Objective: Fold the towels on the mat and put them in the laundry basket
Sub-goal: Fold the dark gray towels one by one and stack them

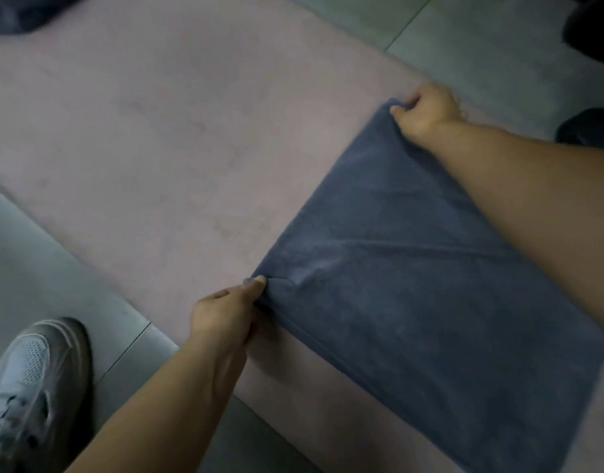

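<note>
A slate-blue terry towel (413, 268) lies on the pinkish-grey mat (140, 131). The left hand (225, 312) pinches its near corner. The right hand (427, 110) pinches the far one.

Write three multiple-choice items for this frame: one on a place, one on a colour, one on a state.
1. Where does the towel lie?
A. on the pink mat
B. in a basket
C. on a chair

2. What colour is the towel?
A. white
B. blue-grey
C. red

3. What are the left hand and right hand doing?
A. both resting open on the floor
B. each pinching a corner of the towel
C. both holding a shoe

Answers:
1 A: the towel is spread flat on the mat.
2 B: its cloth is blue-grey throughout.
3 B: fingers of each hand close on a separate corner.
</note>
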`<move>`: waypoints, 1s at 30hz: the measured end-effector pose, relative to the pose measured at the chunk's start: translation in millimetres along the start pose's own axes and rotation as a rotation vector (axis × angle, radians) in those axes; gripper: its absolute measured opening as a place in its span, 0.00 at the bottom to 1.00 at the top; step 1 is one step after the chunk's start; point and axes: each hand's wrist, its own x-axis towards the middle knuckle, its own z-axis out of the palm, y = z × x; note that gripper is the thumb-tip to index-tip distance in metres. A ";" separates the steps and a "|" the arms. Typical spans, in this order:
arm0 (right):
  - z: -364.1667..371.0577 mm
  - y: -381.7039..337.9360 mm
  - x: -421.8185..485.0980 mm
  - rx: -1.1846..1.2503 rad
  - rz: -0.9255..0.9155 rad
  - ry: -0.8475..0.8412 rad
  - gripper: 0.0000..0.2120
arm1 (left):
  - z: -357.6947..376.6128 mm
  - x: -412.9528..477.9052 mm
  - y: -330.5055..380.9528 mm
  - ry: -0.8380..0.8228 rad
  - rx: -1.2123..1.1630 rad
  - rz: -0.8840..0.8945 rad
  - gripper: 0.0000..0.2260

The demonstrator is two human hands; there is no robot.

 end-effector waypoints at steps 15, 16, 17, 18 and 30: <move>15.2 -15.7 24.1 0.190 0.081 -0.016 0.15 | -26.2 4.3 -10.1 -0.034 -0.149 -0.053 0.10; 15.0 -15.2 24.9 0.175 0.066 -0.024 0.16 | -25.5 7.0 -6.0 -0.036 -0.141 -0.055 0.11; 14.4 -15.3 25.7 0.153 0.052 -0.027 0.17 | -24.6 9.7 -2.2 -0.036 -0.137 -0.065 0.11; 13.6 -14.6 26.4 0.144 0.042 -0.026 0.16 | -23.0 12.0 1.7 -0.043 -0.136 -0.078 0.11; 17.1 -8.8 27.2 0.429 -0.034 0.011 0.12 | -13.1 -3.0 -14.3 0.014 -0.456 0.069 0.10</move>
